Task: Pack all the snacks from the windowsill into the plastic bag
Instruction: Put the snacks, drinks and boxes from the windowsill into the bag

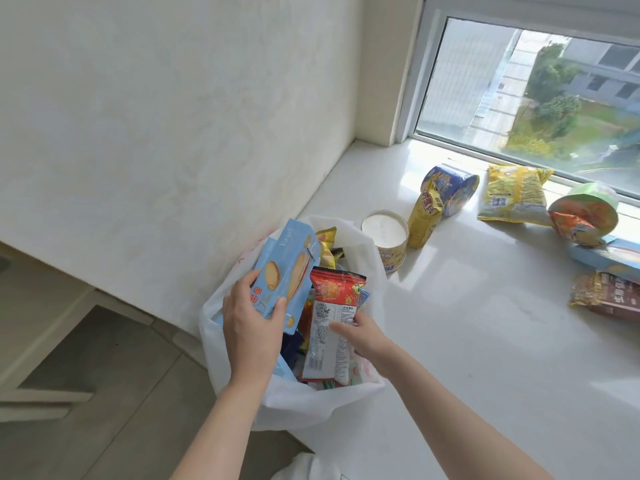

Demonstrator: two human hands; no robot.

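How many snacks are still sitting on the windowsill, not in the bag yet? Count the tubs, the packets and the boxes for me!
Round tubs: 3 (white-lidded tub, blue tub, green tub)
Packets: 4 (standing yellow packet, flat yellow packet, orange packet, brown packet)
Boxes: 1 (light blue box)
Total: 8

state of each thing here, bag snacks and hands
plastic bag, open, partly filled
blue biscuit box, gripped by left hand over bag
red snack packet, held by right hand, partly in bag
white-lidded tub, upright, lid on
blue tub, on its side
yellow chip bag, lying flat
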